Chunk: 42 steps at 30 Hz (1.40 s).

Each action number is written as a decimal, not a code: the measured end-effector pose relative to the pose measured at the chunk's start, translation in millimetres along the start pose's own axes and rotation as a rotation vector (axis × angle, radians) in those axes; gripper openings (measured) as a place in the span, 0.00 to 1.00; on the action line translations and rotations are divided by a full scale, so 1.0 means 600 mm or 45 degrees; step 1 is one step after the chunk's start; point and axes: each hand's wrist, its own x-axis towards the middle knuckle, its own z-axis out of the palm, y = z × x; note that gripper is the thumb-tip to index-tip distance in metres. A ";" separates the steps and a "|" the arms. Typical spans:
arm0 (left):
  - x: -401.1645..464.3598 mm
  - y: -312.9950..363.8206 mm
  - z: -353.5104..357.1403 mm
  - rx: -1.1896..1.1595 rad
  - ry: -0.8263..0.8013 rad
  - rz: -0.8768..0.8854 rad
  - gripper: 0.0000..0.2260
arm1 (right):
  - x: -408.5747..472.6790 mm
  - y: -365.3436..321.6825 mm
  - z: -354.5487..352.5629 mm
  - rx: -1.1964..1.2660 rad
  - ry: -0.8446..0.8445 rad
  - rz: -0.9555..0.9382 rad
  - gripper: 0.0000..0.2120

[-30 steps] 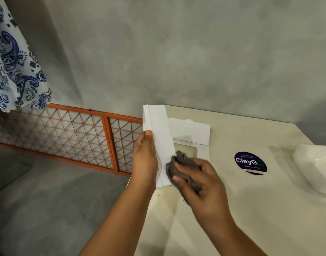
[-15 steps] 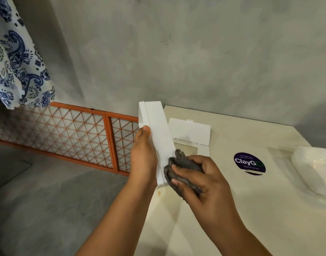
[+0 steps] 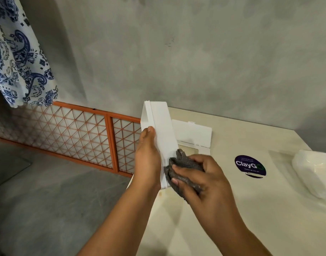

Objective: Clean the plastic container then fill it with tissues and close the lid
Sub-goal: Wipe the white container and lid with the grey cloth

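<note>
White plastic container (image 3: 159, 133) held tilted on edge above near-left corner of cream table (image 3: 241, 215), gripped along its left side by left hand (image 3: 147, 159); right hand (image 3: 199, 180) clenched around crumpled grey cloth (image 3: 178, 169), pressed against container's lower right face; flat white lid (image 3: 192, 134) lying on table just behind; wrapped pack of tissues (image 3: 314, 174) near right edge; round purple ClayGo sticker (image 3: 250, 165) between lid and pack

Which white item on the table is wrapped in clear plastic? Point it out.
The tissue pack at the table's right edge: soft, rounded, glossy. The lid behind the hands is a flat, rigid, bare panel.
</note>
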 end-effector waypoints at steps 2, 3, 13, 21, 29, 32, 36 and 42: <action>-0.009 -0.004 0.005 -0.005 -0.031 -0.001 0.14 | 0.028 -0.001 -0.001 0.042 -0.011 0.086 0.13; -0.015 -0.005 0.009 -0.010 -0.065 0.003 0.14 | 0.045 -0.003 -0.002 0.037 0.003 0.106 0.14; -0.013 0.011 -0.005 -0.010 -0.085 0.035 0.12 | -0.008 -0.007 0.005 -0.013 0.013 -0.037 0.13; -0.046 -0.005 0.010 0.030 -0.188 0.052 0.12 | 0.088 -0.009 -0.003 -0.047 0.152 0.018 0.14; -0.040 0.010 0.001 -0.013 -0.145 0.057 0.13 | 0.003 -0.010 0.000 0.055 0.031 0.012 0.14; -0.053 -0.001 0.009 0.017 -0.182 0.063 0.13 | 0.054 -0.008 -0.004 0.021 0.130 0.036 0.14; -0.056 -0.003 0.014 0.044 -0.203 0.076 0.13 | 0.081 -0.007 -0.007 -0.028 0.205 -0.001 0.14; -0.043 0.007 -0.001 0.030 -0.159 0.057 0.14 | -0.020 -0.003 -0.002 0.012 0.089 -0.051 0.14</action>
